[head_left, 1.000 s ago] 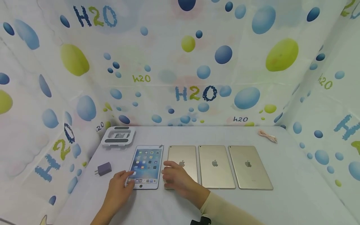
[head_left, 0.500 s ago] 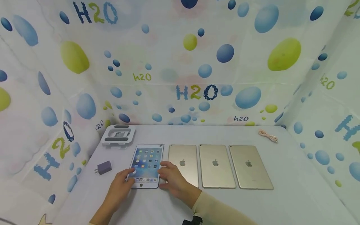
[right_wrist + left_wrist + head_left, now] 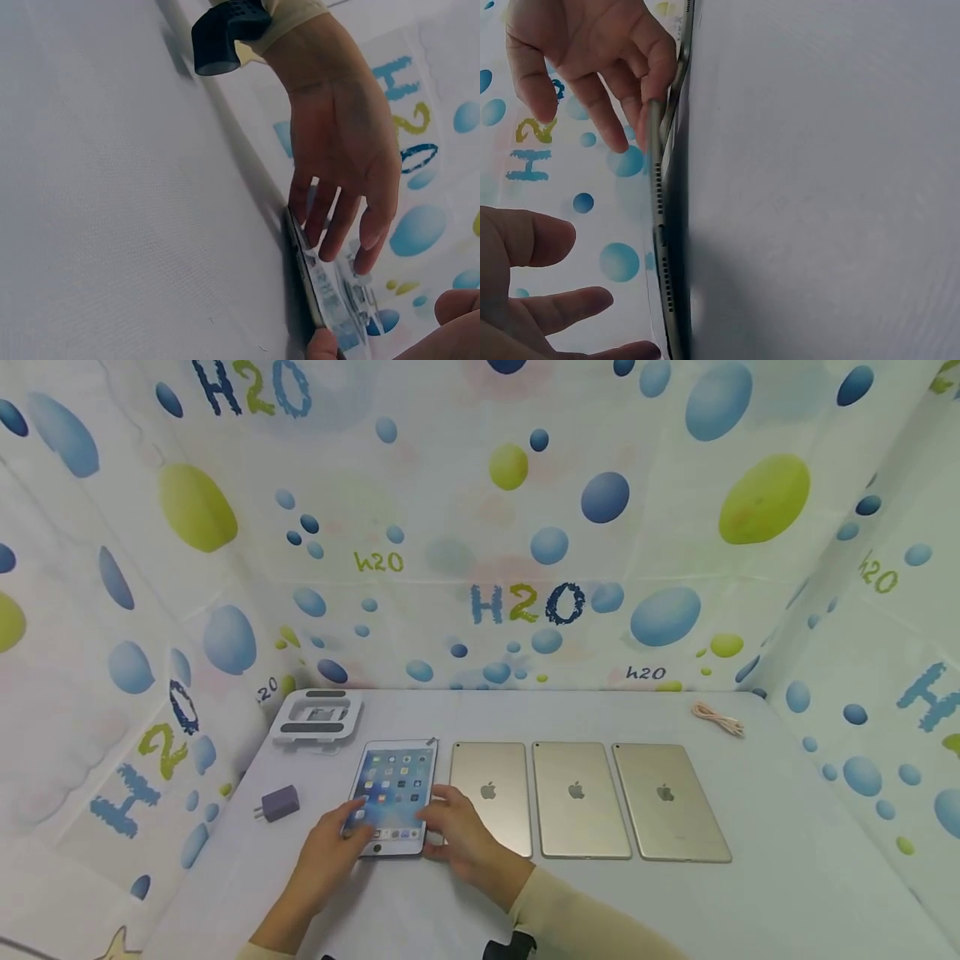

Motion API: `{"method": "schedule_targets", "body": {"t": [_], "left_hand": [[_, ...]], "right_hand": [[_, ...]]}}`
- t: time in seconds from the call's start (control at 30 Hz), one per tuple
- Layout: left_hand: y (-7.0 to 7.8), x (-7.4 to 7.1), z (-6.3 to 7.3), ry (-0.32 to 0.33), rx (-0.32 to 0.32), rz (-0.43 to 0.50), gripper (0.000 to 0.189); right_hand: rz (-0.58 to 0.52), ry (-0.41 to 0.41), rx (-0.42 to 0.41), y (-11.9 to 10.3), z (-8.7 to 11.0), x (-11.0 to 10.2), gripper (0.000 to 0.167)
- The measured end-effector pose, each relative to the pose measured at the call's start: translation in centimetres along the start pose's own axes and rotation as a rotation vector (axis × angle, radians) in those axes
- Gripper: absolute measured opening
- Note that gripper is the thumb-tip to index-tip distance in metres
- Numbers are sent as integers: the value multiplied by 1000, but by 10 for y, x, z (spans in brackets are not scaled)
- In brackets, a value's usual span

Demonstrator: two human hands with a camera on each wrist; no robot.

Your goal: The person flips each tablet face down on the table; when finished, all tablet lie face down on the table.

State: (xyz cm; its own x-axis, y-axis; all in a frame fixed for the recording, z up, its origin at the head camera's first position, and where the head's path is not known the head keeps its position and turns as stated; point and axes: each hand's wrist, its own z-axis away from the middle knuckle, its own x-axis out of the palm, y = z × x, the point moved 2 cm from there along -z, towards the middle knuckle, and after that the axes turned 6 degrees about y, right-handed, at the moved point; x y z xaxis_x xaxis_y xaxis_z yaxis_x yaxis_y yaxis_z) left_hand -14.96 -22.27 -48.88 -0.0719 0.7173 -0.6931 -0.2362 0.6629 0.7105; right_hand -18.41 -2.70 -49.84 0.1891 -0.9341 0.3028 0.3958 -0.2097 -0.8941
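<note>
A white tablet (image 3: 393,793) with its screen lit lies face up at the left of a row. My left hand (image 3: 324,852) is at its lower left, fingertips over the screen's edge. At its lower right is my right hand (image 3: 465,831), whose lowest finger touches the near corner. In the left wrist view the tablet's edge (image 3: 662,232) is seen side-on, with dark shadow between it and the white cloth. The right wrist view shows the fingers of my left hand (image 3: 341,150) spread, the lowest at the tablet's edge (image 3: 307,281).
Three gold tablets (image 3: 491,777), backs up, lie in line to the right; my right hand partly covers the nearest. A purple plug adapter (image 3: 280,803) lies at the left. Behind it stands a white stand (image 3: 317,717). A coiled pale cable (image 3: 717,720) lies at the back right.
My right hand has moved left from over the nearest gold tablet to the white tablet's right edge. My left hand has shifted slightly right over the screen.
</note>
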Motion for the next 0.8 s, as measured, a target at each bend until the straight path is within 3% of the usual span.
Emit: {"method": "schedule_targets", "body": {"t": [0.1, 0.3, 0.47, 0.8], "left_hand": [[2, 1, 1, 15, 44, 0, 58], [8, 3, 5, 29, 138, 62, 53], [7, 1, 5, 45, 105, 58, 54], [14, -7, 3, -24, 133, 270, 58]], "right_hand": [[-16, -34, -9, -2, -2, 2, 60], [-53, -177, -26, -10, -1, 16, 50], [-55, -203, -21, -13, -3, 20, 43], [-5, -349, -66, -15, -8, 23, 43]]}}
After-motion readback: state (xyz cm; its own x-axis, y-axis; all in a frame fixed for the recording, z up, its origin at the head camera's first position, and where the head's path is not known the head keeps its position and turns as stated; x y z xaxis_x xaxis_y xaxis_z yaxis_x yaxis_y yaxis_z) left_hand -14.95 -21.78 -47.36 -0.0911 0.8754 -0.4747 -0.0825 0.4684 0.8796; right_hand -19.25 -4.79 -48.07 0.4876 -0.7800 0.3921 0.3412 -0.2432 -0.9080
